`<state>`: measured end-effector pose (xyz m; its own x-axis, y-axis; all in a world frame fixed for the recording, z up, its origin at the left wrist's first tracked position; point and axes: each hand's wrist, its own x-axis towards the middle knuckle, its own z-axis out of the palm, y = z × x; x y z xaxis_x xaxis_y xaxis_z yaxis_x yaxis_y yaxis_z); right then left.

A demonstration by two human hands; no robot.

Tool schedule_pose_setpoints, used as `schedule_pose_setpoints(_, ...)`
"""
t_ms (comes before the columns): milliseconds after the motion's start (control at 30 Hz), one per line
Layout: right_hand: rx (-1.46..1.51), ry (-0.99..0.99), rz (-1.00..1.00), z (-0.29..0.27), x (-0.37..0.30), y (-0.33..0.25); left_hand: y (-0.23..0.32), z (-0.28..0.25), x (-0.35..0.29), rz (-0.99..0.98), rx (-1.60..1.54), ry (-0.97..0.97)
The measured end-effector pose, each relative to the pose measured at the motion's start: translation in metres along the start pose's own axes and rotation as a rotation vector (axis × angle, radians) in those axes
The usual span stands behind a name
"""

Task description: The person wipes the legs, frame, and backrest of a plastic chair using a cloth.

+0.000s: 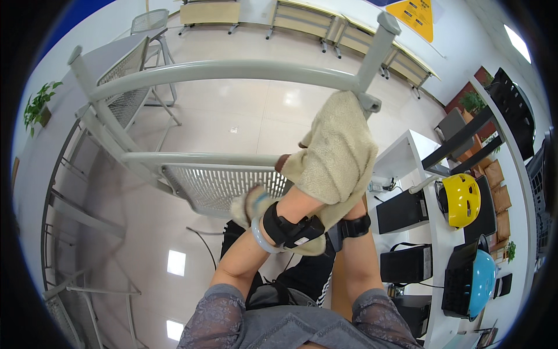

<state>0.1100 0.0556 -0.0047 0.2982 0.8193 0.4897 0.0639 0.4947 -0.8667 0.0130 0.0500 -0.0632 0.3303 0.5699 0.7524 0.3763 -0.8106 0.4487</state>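
Note:
A grey metal chair frame point(232, 70) with a perforated panel point(221, 185) stands tilted before me. A beige fleecy cloth point(340, 148) with brown edging drapes over its right-hand corner. My left hand point(307, 200) reaches across into the cloth, its fingers covered. My right hand point(361, 210) goes up behind the same cloth and is hidden too, so whether either hand is open or closed does not show. Black bands circle both wrists, and a pale bracelet point(264, 239) sits on the left one. Beside the panel is a blurred fuzzy piece point(256, 200) with blue and brown stripes.
To the left are a long grey table point(43, 168), a potted plant point(42, 110) and perforated chairs point(125, 87). Folding tables point(302, 20) line the far wall. On the right, a white shelf unit point(427, 174) holds a yellow helmet point(464, 200), a blue helmet point(481, 284) and black boxes point(407, 263).

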Motion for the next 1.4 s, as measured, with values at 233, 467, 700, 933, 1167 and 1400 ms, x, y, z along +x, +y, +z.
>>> schedule_pose_setpoints(233,0.042,-0.120,-0.091,-0.008,0.014,-0.018,-0.007,-0.002,-0.018,-0.058,-0.074,-0.018)
schedule_pose_setpoints(467,0.163,0.006,0.092,-0.019,0.000,-0.025,0.035,0.032,-0.010,-0.057,-0.142,-0.031)
schedule_pose_setpoints(700,-0.004,0.025,0.001,-0.034,0.002,-0.029,0.017,0.018,-0.023,-0.073,-0.203,-0.058)
schedule_pose_setpoints(933,-0.094,0.070,-0.014,-0.013,0.020,-0.014,0.012,-0.033,-0.074,-0.087,-0.213,-0.173)
schedule_pose_setpoints(1167,-0.142,0.057,-0.092,0.001,0.021,-0.019,-0.002,-0.116,-0.153,-0.202,-0.224,-0.615)
schedule_pose_setpoints(1400,-0.182,0.076,-0.117,0.018,0.032,-0.015,-0.012,-0.113,-0.160,-0.428,-0.513,-0.427)
